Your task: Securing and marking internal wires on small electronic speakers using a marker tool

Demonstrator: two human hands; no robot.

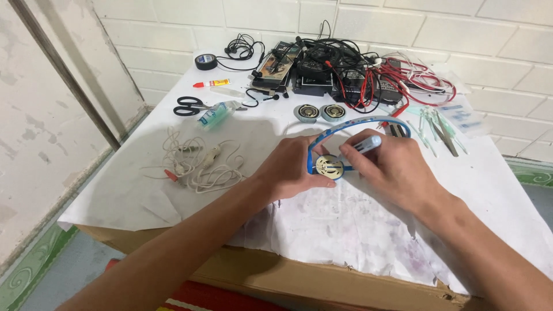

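At frame centre, the blue plastic headband (357, 124) with its round speaker disc (329, 166) is clamped by the left hand (291, 170); a pale blue pen-like tool (364, 144) is pinched in the right hand (397, 167), and a slip could gouge the disc

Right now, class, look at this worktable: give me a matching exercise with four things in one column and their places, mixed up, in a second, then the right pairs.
Things:
1. scissors
2. roll of black tape
3. white cable
4. blue headband

Places:
A. at the far edge, by the wall
B. held between the left hand and right hand
C. in a loose tangle, left of the hands
D. beside a clear bottle, behind the white tangle

Pairs: 1-D, 2-A, 3-C, 4-B
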